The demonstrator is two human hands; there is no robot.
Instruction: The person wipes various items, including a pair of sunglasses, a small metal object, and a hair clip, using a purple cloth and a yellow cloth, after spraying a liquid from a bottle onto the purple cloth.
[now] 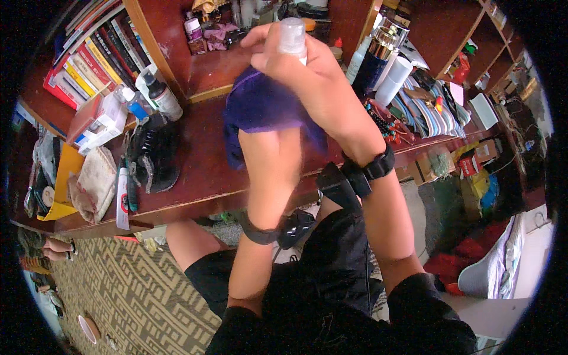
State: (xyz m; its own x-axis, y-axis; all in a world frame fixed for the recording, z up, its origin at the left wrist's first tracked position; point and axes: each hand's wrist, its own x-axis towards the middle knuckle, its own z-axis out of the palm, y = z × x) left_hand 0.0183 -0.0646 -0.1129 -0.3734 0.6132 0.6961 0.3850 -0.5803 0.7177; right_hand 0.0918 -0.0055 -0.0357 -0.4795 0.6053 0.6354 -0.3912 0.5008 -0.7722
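Observation:
My right hand (316, 77) is raised over the desk, its fingers curled around a small bottle with a clear cap (292, 36). Most of the bottle's body is hidden behind that hand. Just below, a dark purple cloth (254, 100) drapes over my left hand (269, 151) and hangs down on both sides of it. The left fingers are out of sight under the cloth, which the hand holds up against the right hand. Some blur shows around the cloth and the left wrist.
On the reddish-brown desk (201, 154), a black hair claw clip (155, 148), a white tube (122, 192) and a dark pump bottle (163, 94) stand or lie left. Books (89, 65) fill the left shelf. Tall bottles (384, 65) and a striped cloth (429, 109) are right.

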